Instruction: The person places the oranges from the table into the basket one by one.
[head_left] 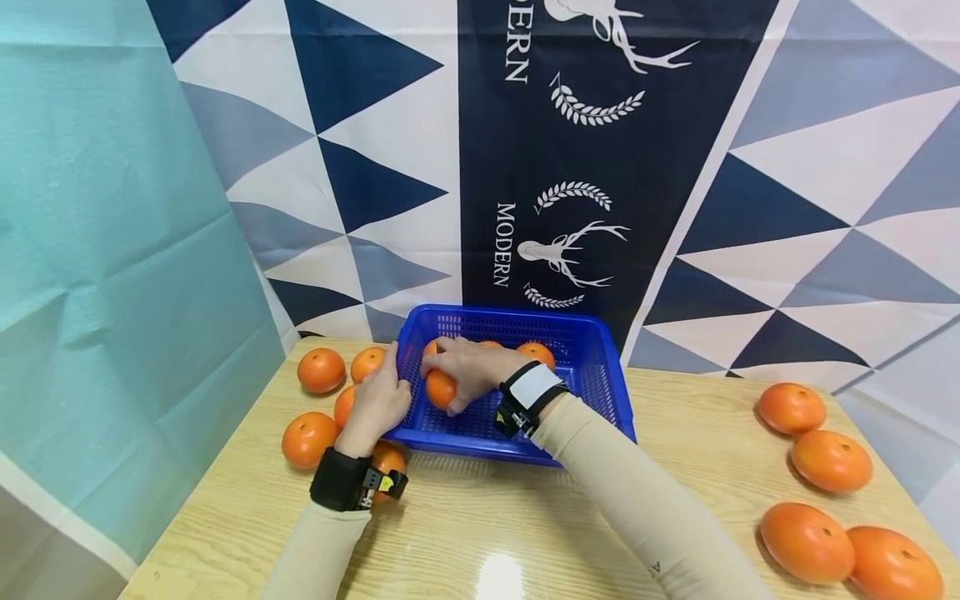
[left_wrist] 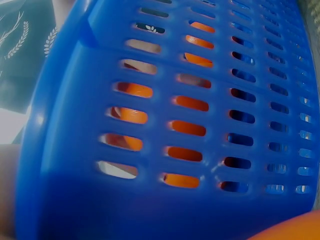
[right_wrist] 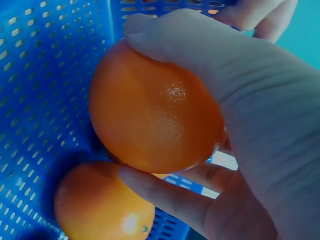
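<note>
In the head view, the right hand (head_left: 480, 371) grips an orange fruit (head_left: 441, 390) inside the left part of the blue basket (head_left: 480, 446), and the left hand (head_left: 377, 400) holds the basket's left rim, a useful brace against sliding on the counter (head_left: 450, 542). Loose fruits (head_left: 321, 371) lie around that left wrist, so any shift of it needs care.

The left wrist view shows the slotted wall, with orange behind several slots; the left hand's hold cannot be told from here.

In the right wrist view, the thumb wraps over the gripped fruit and the fingers curl beneath. A second fruit (right_wrist: 102, 202) lies just below, a fingertip seemingly against it. If setting down here, lower gently, free that fingertip, then loosen the thumb, lest the two knock or roll.
</note>
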